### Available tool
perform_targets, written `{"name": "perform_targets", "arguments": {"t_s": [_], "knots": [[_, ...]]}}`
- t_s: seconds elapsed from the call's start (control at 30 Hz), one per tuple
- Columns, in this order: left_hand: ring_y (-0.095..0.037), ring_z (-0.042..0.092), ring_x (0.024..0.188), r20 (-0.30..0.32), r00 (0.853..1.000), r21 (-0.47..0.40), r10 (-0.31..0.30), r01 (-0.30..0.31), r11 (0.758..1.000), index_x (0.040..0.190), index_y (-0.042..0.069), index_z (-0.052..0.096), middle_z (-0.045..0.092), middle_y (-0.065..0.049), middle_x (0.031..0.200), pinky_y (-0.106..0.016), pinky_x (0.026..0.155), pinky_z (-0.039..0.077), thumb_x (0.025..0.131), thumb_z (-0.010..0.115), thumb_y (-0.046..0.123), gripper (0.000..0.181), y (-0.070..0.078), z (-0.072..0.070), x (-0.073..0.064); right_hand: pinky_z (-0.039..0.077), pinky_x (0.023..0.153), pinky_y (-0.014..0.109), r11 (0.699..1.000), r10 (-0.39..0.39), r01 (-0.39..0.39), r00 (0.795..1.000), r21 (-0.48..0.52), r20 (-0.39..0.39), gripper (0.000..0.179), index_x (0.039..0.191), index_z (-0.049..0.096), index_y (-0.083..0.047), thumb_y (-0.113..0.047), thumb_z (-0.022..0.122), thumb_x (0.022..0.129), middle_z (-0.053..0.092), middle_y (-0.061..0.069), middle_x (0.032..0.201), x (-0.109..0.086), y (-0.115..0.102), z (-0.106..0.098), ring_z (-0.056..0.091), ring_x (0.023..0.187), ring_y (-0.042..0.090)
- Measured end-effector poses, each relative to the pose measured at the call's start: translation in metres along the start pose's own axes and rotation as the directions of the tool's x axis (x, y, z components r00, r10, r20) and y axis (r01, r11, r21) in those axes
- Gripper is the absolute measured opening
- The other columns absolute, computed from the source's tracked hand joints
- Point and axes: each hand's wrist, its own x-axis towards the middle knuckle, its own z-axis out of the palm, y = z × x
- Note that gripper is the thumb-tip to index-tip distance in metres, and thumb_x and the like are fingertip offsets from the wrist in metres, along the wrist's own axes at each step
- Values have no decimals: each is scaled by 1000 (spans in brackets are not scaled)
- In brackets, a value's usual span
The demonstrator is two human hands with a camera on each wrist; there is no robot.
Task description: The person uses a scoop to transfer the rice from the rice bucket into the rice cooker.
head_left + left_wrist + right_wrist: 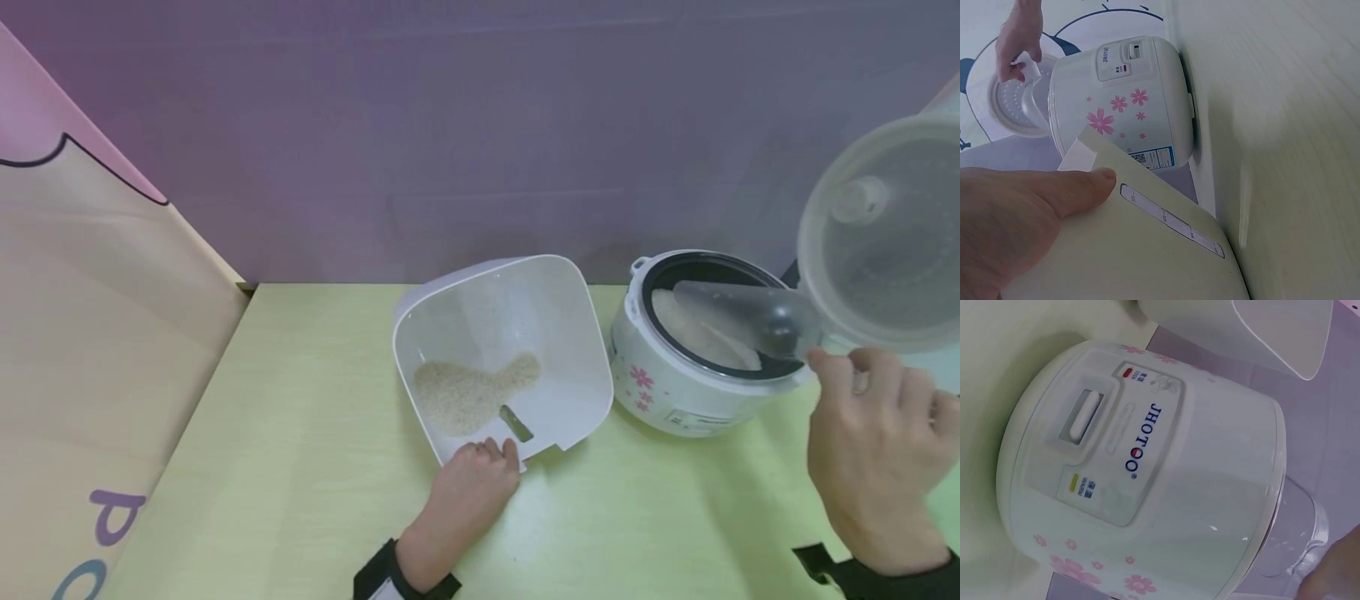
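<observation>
My left hand (474, 490) grips the near rim of a white rice bin (558, 321), which tilts toward me. Its thumb (1088, 187) presses the bin's outer wall, near a narrow level window (1172, 220). A small heap of rice (465, 398) lies inside the bin. To the right stands a white rice cooker (675, 404) with pink flowers. Over its dark inner pot, my right hand (881, 442) holds a clear scoop (765, 318), tipped into the opening. Rice (693, 333) shows in the pot. How the right fingers wrap the scoop's handle is partly hidden.
A translucent round lid (900, 242) with a knob stands raised at the cooker's right. Behind the pale table (300, 417) rises a purple backdrop (480, 150); a printed panel (97, 333) borders the left side. Bin and cooker stand close together.
</observation>
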Motion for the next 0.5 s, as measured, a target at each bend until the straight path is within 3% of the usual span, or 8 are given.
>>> {"name": "perform_targets", "arguments": {"t_s": [0.2, 0.3, 0.4, 0.5], "knots": [[-3, 48, 50, -6, 1000, -4, -2, 2, 1000, 87, 12, 77, 60, 5, 60, -19, 44, 37, 89, 77, 43, 32, 1, 0, 0, 20, 51, 58, 1000, 20, -20, 996, 3, 91, 38, 67, 45, 6, -8, 61, 98, 68, 33, 86, -1, 5, 0, 42, 59, 54], [-3, 49, 50, -1, 1000, -7, -3, 3, 1000, 88, 11, 77, 61, 4, 61, -19, 45, 37, 90, 76, 43, 32, 1, 0, 0, 19, 53, 59, 998, 45, -49, 988, 25, 144, 27, 74, 53, 7, -7, 53, 97, 67, 34, 90, 0, 6, -3, 45, 64, 56], [-3, 49, 50, 2, 1000, -6, -5, 5, 1000, 89, 11, 78, 62, 4, 62, -18, 45, 37, 90, 76, 43, 32, 0, 0, 0, 22, 55, 62, 995, 48, -67, 969, 69, 242, 21, 90, 62, 7, -8, 50, 95, 65, 35, 95, 0, 10, -10, 47, 70, 58], [-3, 49, 50, 5, 1000, -6, -5, 5, 1000, 89, 11, 78, 62, 4, 62, -18, 45, 37, 90, 75, 43, 32, 0, 0, 0, 28, 58, 64, 991, 25, -71, 932, 115, 361, 32, 110, 66, 7, -16, 48, 96, 63, 37, 101, -1, 17, -19, 50, 74, 59]]}}
